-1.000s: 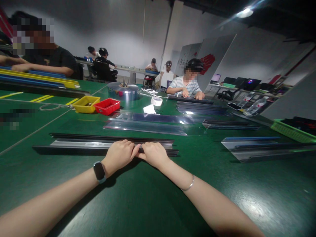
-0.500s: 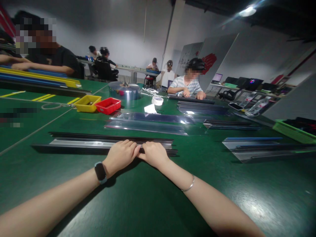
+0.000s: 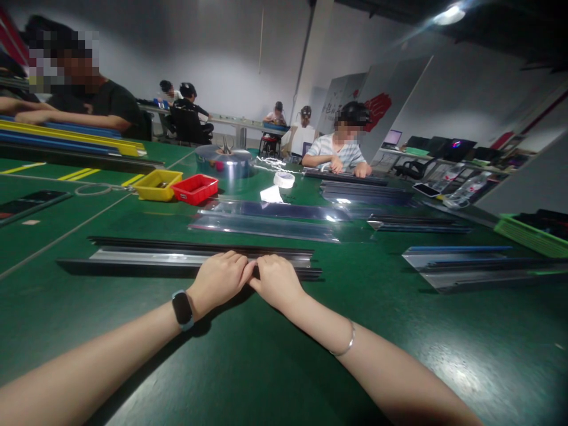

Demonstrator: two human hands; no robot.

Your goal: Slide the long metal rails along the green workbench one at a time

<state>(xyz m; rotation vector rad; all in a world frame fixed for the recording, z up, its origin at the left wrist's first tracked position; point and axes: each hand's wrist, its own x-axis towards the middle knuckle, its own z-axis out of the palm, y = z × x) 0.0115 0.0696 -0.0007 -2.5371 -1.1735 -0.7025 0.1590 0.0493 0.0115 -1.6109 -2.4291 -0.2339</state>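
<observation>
A long black channel strip (image 3: 133,269) with a clear, shiny inner face lies crosswise on the green table (image 3: 248,367). My left hand (image 3: 223,277) is closed over the strip right of its middle, fingers curled across to the far side. Beside it my right hand (image 3: 277,278) grips the same strip nearer its right end. The two thumbs meet at the strip's near edge. Both hands' fingertips are hidden behind the strip. Just beyond it lie clear plastic strips (image 3: 266,228), flat on the table.
A yellow bin (image 3: 157,188) with small parts and a red bin (image 3: 195,190) stand beyond, near a roll of clear film (image 3: 225,163) and white tape (image 3: 284,179). More strips (image 3: 461,272) lie at right by a green basket (image 3: 528,236). Co-workers sit at left and across.
My hands stay on the strip, with hardly any movement. The whole view has shifted very slightly.
</observation>
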